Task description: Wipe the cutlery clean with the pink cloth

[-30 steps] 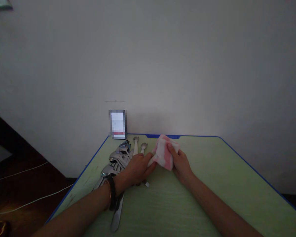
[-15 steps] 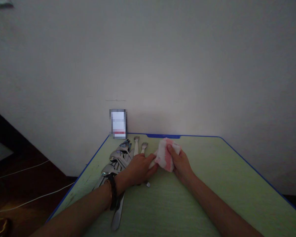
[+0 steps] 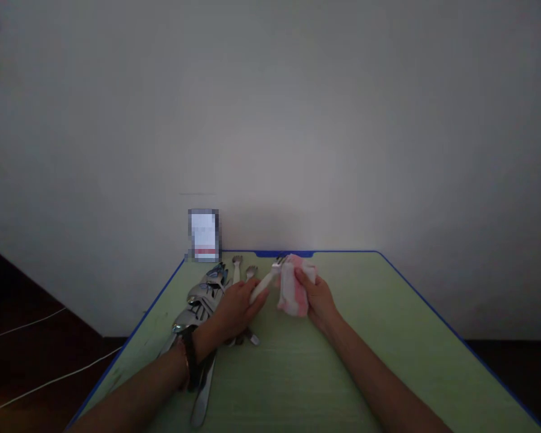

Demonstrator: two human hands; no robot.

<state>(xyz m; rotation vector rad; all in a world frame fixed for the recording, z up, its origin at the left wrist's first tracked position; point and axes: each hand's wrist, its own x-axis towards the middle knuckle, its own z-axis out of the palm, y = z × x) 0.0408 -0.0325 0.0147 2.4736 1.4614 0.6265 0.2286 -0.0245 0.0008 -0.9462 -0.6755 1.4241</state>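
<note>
My left hand [image 3: 241, 307] is closed round the pale handle of a fork [image 3: 262, 286], whose metal tines point up and to the right. In my right hand [image 3: 320, 300] is a folded pink-and-white cloth [image 3: 294, 294], gripped between thumb and fingers. The cloth's left edge lies against the fork's head, and the tines show above it. Beneath and left of my left wrist lies a heap of metal spoons and forks [image 3: 201, 294], partly hidden by the hand and forearm. Two small forks with pale handles [image 3: 237, 269] lie just beyond my left hand.
A light green table [image 3: 356, 361] with a blue rim stands against a grey wall [image 3: 297, 120]. At its back left corner a device with a lit, blurred screen [image 3: 204, 234] leans upright. White cables [image 3: 49, 382] run across the dark floor on the left.
The fork's head, earlier wrapped in the cloth, now shows beside it. My hands have drawn slightly apart, and the cloth hangs flatter. The whole view has shifted a little.
</note>
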